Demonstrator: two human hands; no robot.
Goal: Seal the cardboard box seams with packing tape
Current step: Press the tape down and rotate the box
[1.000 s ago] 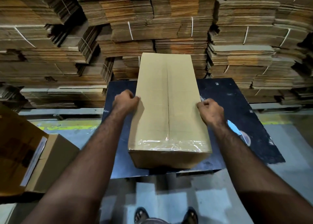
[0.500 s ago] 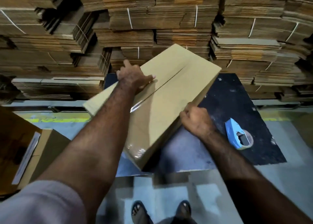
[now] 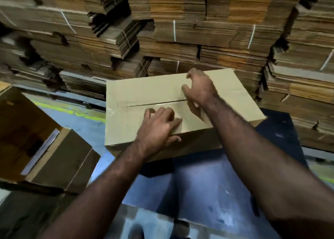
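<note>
A long tan cardboard box (image 3: 135, 92) lies crosswise on the dark blue table (image 3: 198, 184). Its centre seam (image 3: 155, 104) runs left to right and shows as an open slit. Clear packing tape (image 3: 110, 111) shines on the box's left end. My left hand (image 3: 159, 128) rests on the near half of the top, fingers bent, thumb at the near edge. My right hand (image 3: 198, 90) is blurred over the far half by the seam, its fingers loosely curled and holding nothing. No tape dispenser is in view.
Bundled stacks of flattened cardboard (image 3: 180, 31) form a wall right behind the table. An open brown box (image 3: 59, 159) stands on the floor at the left. A yellow floor line (image 3: 72, 110) runs behind it. My feet (image 3: 179, 228) show below the table's near edge.
The box has swung from lengthwise to crosswise, its taped end now at the left. Both hands left its sides and are on or over the top. The blue tape dispenser has gone out of sight.
</note>
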